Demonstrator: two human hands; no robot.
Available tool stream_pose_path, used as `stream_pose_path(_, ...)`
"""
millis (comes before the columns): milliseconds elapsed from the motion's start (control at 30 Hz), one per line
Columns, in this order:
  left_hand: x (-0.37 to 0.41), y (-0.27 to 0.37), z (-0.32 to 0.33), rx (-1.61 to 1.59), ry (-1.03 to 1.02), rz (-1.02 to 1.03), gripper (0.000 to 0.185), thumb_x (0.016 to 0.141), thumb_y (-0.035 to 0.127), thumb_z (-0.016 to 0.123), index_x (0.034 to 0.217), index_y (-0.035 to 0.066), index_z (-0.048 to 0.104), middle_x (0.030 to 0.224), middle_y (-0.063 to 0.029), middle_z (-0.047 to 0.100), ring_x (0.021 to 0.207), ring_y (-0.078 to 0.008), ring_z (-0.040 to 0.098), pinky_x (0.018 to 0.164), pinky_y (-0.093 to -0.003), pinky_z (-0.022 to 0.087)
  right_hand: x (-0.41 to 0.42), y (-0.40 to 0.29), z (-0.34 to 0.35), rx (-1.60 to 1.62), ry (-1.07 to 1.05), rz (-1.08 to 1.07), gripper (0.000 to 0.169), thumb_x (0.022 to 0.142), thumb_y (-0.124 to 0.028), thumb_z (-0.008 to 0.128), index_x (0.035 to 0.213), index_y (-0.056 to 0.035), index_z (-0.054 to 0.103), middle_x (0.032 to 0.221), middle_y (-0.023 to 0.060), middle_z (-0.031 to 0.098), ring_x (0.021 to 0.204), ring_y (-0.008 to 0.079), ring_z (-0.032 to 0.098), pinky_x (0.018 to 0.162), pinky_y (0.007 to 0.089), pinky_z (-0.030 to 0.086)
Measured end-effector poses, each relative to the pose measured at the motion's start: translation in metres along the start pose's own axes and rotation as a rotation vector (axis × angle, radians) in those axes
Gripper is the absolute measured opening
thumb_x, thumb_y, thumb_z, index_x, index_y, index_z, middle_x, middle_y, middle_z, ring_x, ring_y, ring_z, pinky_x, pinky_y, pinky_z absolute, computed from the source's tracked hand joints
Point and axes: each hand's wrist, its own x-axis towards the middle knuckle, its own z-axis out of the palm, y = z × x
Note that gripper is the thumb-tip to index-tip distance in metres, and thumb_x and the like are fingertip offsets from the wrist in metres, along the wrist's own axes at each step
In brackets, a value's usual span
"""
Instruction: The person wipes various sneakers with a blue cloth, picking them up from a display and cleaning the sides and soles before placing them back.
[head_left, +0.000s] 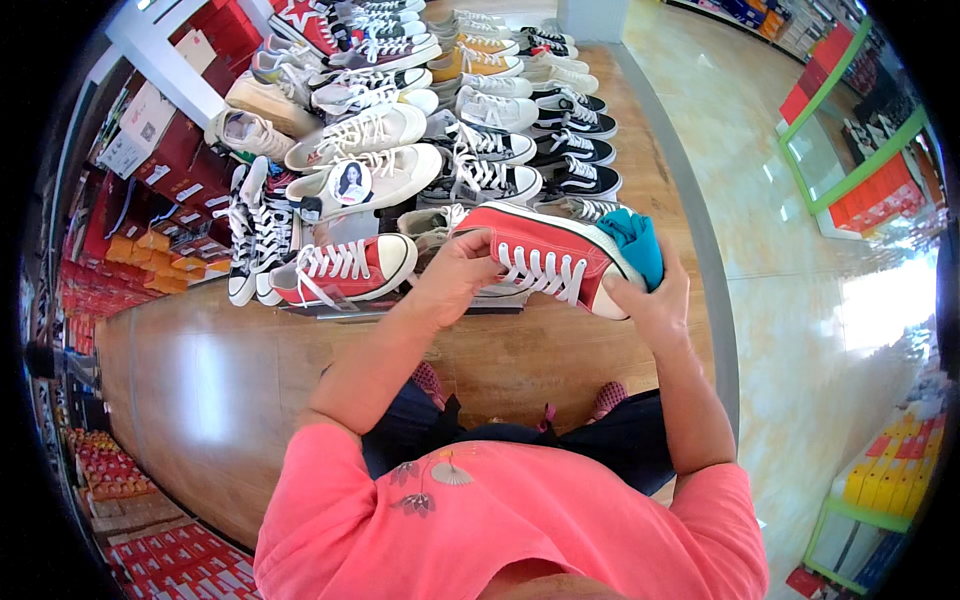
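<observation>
A red canvas sneaker (536, 247) with white laces and a white rubber toe cap is held up before me, tilted on its side. My left hand (457, 274) grips it near the ankle opening, thumb and fingers pinching the edge. At the toe end, my right hand (654, 296) holds the shoe, with the thumb on the toe cap. A teal cloth (636, 244) is bunched under the right fingers against the sole. Another red canvas sneaker (341, 270) rests on the display's near edge, left of my left hand.
Rows of sneakers (487, 109) cover the display beyond my hands. Stacked shoe boxes (180, 172) line the left side. A green-framed glass stand (855, 127) is at the far right. Wood flooring (225, 375) meets pale tiles (787, 322) along a grey strip.
</observation>
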Motion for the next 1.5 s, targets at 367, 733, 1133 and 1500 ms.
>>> stream_pose_path(367,-0.012,-0.015,0.005,-0.272,0.041,-0.030,0.025,0.083,0.003,0.053,0.108,0.002,0.053,0.103,-0.0072,0.061,0.094,-0.0165,0.059,0.084,-0.0315,0.046,0.016,0.019,-0.003,0.536,-0.043,0.179,0.049,0.067,0.002,0.068,0.114,0.0052,0.053,0.102,0.0120,0.062,0.088,0.0193,0.062,0.081,0.0317,0.050)
stream_pose_path(733,-0.028,-0.030,0.011,-0.331,-0.077,-0.259,0.024,0.086,0.013,0.058,0.104,-0.003,0.057,0.105,-0.0122,0.061,0.094,-0.0190,0.060,0.085,-0.0319,0.047,0.016,0.016,-0.003,0.411,-0.171,0.116,0.055,0.065,0.002,0.070,0.117,0.0047,0.052,0.103,0.0099,0.062,0.094,0.0180,0.059,0.086,0.0309,0.046)
stream_pose_path(1133,-0.022,-0.067,0.040,-0.255,0.184,-0.066,0.018,0.090,0.015,0.053,0.097,-0.001,0.060,0.092,-0.0070,0.064,0.079,-0.0130,0.061,0.075,-0.0280,0.048,0.026,0.021,-0.004,-0.564,0.365,-0.436,0.044,0.068,-0.003,0.069,0.110,-0.0048,0.057,0.109,0.0131,0.059,0.101,0.0235,0.056,0.087,0.0332,0.044)
stream_pose_path(1500,-0.021,-0.102,0.039,-0.255,0.108,0.184,0.024,0.088,0.010,0.054,0.111,0.009,0.051,0.109,-0.0020,0.056,0.100,-0.0143,0.054,0.094,-0.0348,0.039,-0.015,-0.002,0.054,-0.618,-0.395,-0.760,0.043,0.061,0.003,0.060,0.103,-0.0051,0.060,0.110,0.0130,0.055,0.099,0.0329,0.052,0.085,0.0404,0.043)
